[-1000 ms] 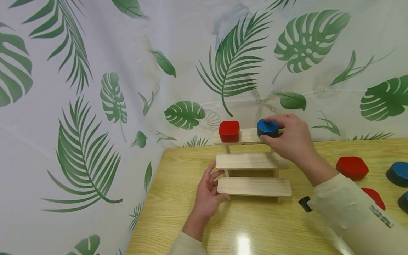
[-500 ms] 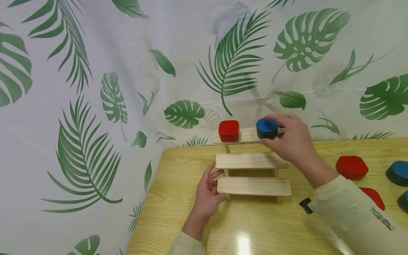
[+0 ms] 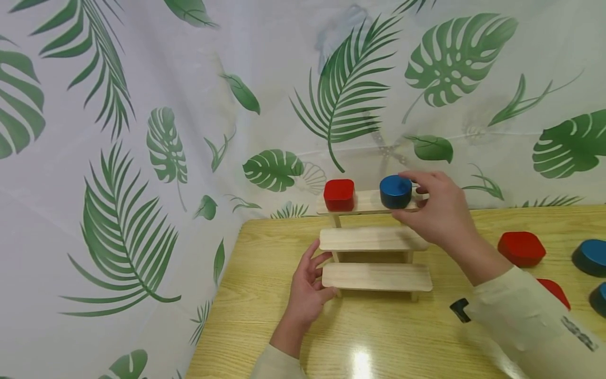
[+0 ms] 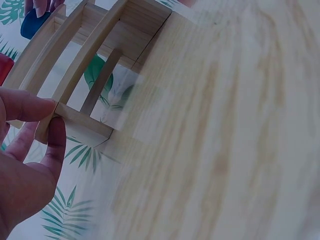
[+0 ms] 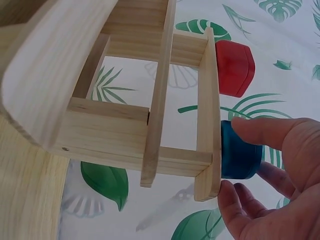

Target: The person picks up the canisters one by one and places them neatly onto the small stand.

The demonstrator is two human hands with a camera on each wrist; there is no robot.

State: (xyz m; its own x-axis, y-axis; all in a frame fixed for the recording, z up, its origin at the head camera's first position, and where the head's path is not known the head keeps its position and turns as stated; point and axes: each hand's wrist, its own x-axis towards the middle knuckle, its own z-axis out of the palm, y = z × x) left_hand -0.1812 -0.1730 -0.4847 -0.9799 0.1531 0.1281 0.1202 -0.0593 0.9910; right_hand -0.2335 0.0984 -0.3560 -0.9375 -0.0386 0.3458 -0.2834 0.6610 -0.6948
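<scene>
A three-tier wooden shelf rack (image 3: 374,239) stands on the table. On its top tier a red rounded-square block (image 3: 339,195) sits at the left and a blue round block (image 3: 395,192) toward the right. My right hand (image 3: 442,208) is spread around the blue block's right side, with a gap between palm and block. In the right wrist view the thumb overlaps the blue block (image 5: 241,152), the other fingers apart near the tier's end. My left hand (image 3: 307,295) pinches the left end of the lowest tier between thumb and fingers, as the left wrist view shows.
On the table (image 3: 255,263) to the right lie two red blocks, one whole red block (image 3: 522,249) and one partly behind the sleeve, and two blue blocks, the nearer-center blue block (image 3: 592,258) included. A leaf-patterned cloth (image 3: 284,105) hangs close behind the rack.
My right hand's fingers have loosened and drawn slightly right, off the blue block, which stays on the top tier. My left hand keeps its place on the rack.
</scene>
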